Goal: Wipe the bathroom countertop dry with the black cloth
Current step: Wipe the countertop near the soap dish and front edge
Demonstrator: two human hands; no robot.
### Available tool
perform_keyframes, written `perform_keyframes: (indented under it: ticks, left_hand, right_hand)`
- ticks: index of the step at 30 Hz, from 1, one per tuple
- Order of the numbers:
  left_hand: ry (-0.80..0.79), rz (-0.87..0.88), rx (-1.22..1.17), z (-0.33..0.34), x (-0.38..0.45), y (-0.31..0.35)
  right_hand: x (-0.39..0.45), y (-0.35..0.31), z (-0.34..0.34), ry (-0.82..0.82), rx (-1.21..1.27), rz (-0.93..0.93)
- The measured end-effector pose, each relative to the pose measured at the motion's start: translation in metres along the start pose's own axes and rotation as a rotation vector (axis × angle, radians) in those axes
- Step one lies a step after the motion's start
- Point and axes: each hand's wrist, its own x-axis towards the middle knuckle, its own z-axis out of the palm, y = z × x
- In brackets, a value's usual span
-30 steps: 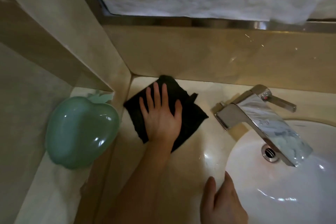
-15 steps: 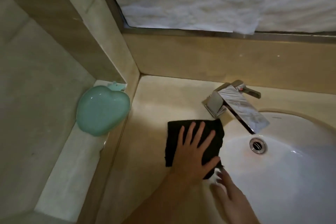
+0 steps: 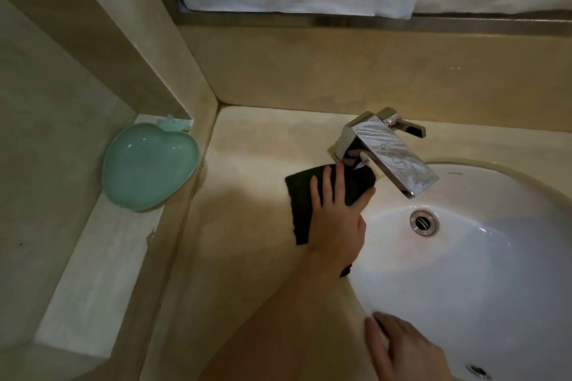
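- The black cloth (image 3: 305,195) looks soft, light and limp to us; we judge it handles best under a flat palm, not a pinch.
- It lies on the countertop (image 3: 247,226), between the faucet (image 3: 383,151) base and the sink (image 3: 495,272) rim.
- Our left hand (image 3: 337,219) presses it, fingers straight and spread, forearm reaching in from below.
- Our right hand (image 3: 402,349) rests on the sink's near rim, fingers relaxed, holding nothing.

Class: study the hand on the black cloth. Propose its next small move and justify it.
Probably slide the black cloth around the faucet base: the left hand presses it flat there, beside the sink rim, and the countertop behind looks unwiped.
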Motion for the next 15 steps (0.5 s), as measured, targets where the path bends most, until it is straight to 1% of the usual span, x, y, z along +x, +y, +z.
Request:
perform_keyframes:
  ticks: [3, 4, 6, 9, 13, 15]
  left_hand:
    - [0.006, 0.059, -0.012, -0.001, -0.014, -0.005]
    - [0.011, 0.078, -0.027, -0.002, -0.025, -0.009]
    - [0.011, 0.073, -0.058, -0.003, -0.058, -0.019]
    - [0.02, -0.096, -0.092, -0.008, -0.125, -0.045]
    - [0.038, -0.409, 0.001, -0.02, -0.206, -0.109]
    - [0.051, -0.448, -0.032, -0.027, -0.234, -0.137]
  right_hand:
    - [-0.002, -0.001, -0.001, 0.049, -0.037, 0.015]
    - [-0.003, -0.003, -0.003, 0.056, -0.071, 0.002]
    - [-0.002, 0.0, -0.002, 0.053, -0.041, -0.038]
    - [-0.002, 0.002, -0.004, 0.002, 0.009, -0.006]
    - [-0.006, 0.009, 0.002, 0.005, 0.004, -0.013]
    - [-0.008, 0.01, 0.002, -0.007, 0.006, -0.03]
